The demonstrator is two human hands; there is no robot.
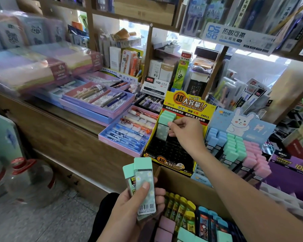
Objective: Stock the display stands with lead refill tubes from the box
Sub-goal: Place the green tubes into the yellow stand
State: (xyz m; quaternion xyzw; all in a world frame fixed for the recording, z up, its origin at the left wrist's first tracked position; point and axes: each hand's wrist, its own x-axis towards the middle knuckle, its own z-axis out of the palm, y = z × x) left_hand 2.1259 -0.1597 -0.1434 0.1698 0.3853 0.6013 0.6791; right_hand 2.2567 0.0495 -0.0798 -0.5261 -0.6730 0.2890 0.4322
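My left hand (138,205) grips a small stack of mint-capped lead refill tubes (143,182) low in the middle, thumb pressed on the front one. My right hand (184,131) reaches up to the yellow-and-black display stand (171,151) and pinches a mint tube (163,131) at the stand's upper left, just below another mint tube (167,116) standing in the top row. Most of the stand's black slots are bare. The cardboard box (185,187) at the bottom right holds several tubes with yellow, blue, pink and mint caps.
A blue rabbit-printed stand (238,124) to the right holds rows of blue, mint and pink tubes. Pen trays (101,100) lie on the wooden counter to the left. Shelves of stationery rise behind. A clear water jug (30,180) stands on the floor at the left.
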